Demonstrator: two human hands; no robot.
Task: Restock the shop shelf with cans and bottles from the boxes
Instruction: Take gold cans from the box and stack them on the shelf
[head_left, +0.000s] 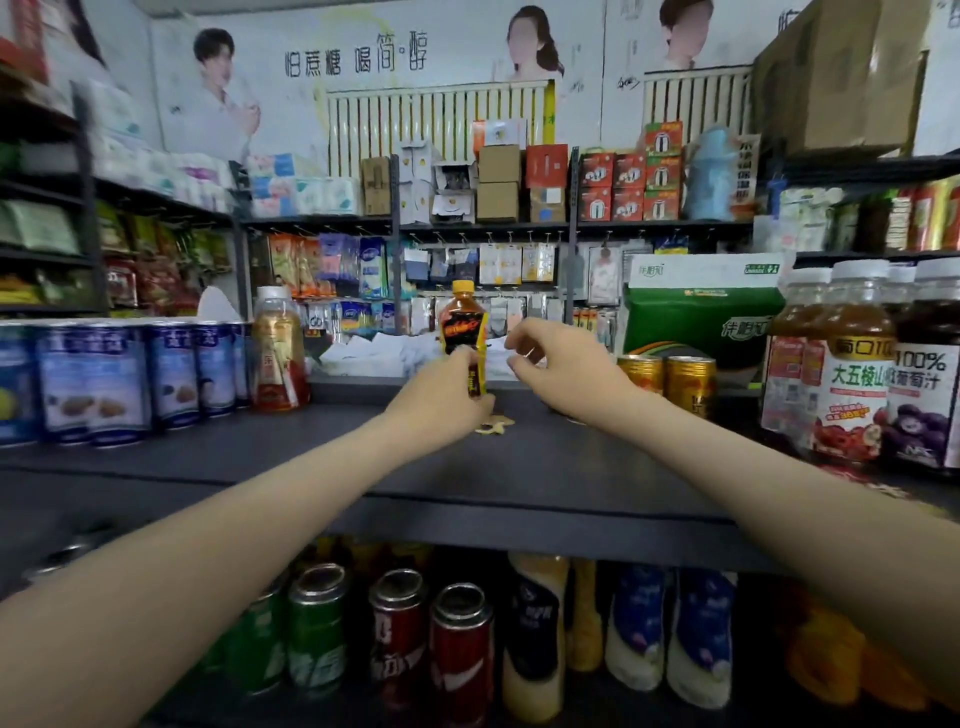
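- Behind everything, a pale poster wall (363, 104) with printed figures and characters runs across the back of a cramped shop, above dark metal racks packed with cartons and hanging packets.
- Next, the shelf (260, 457) in front is a wide, flat board with a matt charcoal top and a blunt front edge.
- Big clear plastic juice bottles (857, 364) with white screw caps and glossy fruit labels stand at the shelf's right end.
- A row of blue-labelled cans (93, 384), cylindrical and shiny, lines the left end.
- A soft green and white plastic-wrapped pack (701, 317) sits behind two ribbed gold cans (688, 382).
- On the level below stand green and red metal cans (400, 639) with silvery tops, beside rounded bottles (535, 639) of creamy liquid.
- An amber bottle (278, 348) with a white cap stands just beside the blue cans.
- The left hand (441, 395) reaches over the middle of the shelf; its grip is curled round the lower part of the small bottle.
- The right hand (556, 364) hangs just beside it, fingers loosely bent, its grip holding nothing.
- The small bottle (462, 317) is upright over the shelf's middle, dark liquid under a yellow cap, with a black and orange label; its base is hidden.
- A yellow scrap (493, 425) lies flat on the shelf near the left hand.
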